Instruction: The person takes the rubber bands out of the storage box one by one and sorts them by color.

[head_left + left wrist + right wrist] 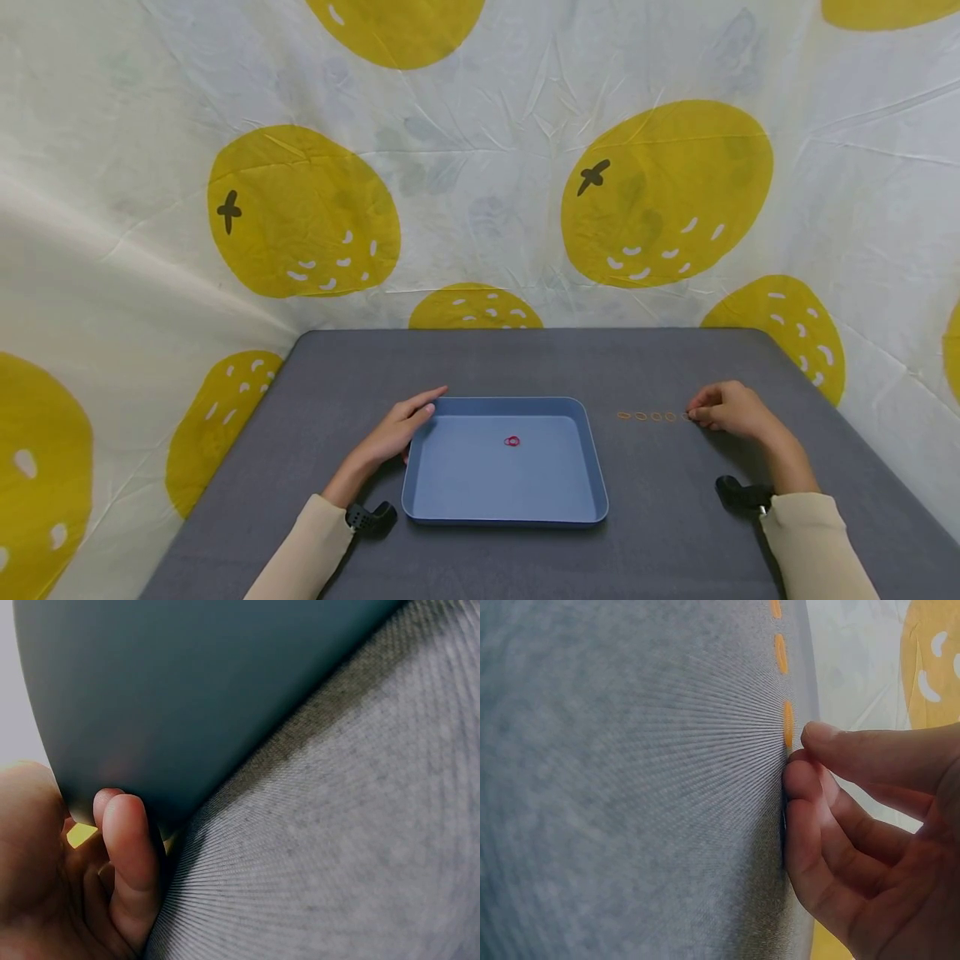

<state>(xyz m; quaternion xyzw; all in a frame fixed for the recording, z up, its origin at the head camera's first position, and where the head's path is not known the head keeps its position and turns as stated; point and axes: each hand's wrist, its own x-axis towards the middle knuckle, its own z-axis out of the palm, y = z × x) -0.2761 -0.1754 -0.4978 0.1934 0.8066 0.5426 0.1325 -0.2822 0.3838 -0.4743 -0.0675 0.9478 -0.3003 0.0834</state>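
A blue rectangular tray [502,508] rests on the grey table. My left hand [393,432] grips its left side, with the thumb at the rim and the fingertips [129,825] against the outer wall. Inside the tray lie red rings like small rubber bands [512,442]. To its right, several thin orange rubber bands [641,416] form a line on the cloth. At the right end of that line my right hand [731,408] has thumb and fingertips drawn together. They stand right beside the nearest orange band [788,724]; I cannot tell whether they pinch one.
Grey cloth covers the table [510,562]. A white curtain [480,208] with yellow fruit prints hangs behind the far edge and along the sides. Each wrist carries a black device [742,493] by a beige sleeve [813,542].
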